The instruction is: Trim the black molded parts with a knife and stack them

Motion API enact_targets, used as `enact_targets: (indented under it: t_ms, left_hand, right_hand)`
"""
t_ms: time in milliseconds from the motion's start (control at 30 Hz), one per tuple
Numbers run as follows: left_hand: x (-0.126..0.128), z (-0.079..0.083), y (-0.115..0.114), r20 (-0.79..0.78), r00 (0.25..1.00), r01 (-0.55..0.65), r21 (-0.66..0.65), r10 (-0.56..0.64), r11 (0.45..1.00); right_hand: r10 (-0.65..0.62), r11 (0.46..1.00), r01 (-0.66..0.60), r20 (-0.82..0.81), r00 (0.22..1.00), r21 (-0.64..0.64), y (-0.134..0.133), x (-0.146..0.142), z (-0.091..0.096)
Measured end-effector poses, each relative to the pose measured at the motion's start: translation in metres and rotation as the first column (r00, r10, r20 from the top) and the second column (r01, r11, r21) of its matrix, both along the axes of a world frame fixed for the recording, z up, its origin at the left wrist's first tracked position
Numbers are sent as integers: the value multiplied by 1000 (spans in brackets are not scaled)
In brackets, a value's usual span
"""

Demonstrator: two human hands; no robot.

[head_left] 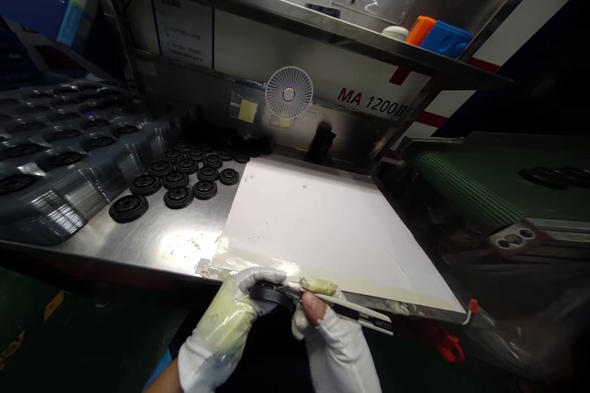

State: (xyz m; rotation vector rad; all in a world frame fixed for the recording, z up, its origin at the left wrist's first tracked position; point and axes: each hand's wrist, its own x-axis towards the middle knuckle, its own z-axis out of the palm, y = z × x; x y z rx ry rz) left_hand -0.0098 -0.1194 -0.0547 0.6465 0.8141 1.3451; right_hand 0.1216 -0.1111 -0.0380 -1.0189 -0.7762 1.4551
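Observation:
Low in the head view, my left hand [224, 319], in a white glove with yellowish tape or film round it, grips a black round part [277, 296] tilted on edge. My right hand [336, 344], gloved with a bare thumb tip showing, is closed around a slim white-and-black utility knife [362, 314]. The knife's front end meets the black part between the two hands. Its blade is too small to make out. Both hands are at the bench's front edge, just before a white sheet [318, 227].
Several black ribbed discs [175, 180] lie on the metal bench [138, 245] to the left. Stacked clear trays [69, 196] with more discs stand at far left. A small round fan [289, 93] is behind the sheet. Overhead runs a shelf [276, 9]. A green conveyor [483, 184] stands right.

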Motion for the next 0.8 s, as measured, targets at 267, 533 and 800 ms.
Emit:
enact_targets:
  t_ms: [267, 533, 800]
  left_hand:
    - [2, 0, 1, -30, 999, 16, 32, -15, 999]
    - [3, 5, 1, -39, 999, -5, -11, 4, 1000]
    - [-10, 28, 6, -180, 932, 318, -2, -313, 948]
  right_hand:
    - [132, 991, -135, 212, 968, -3, 7, 15, -15]
    - [148, 989, -146, 143, 979, -24, 5, 14, -12]
    - [230, 973, -230, 31, 973, -12, 5, 22, 19]
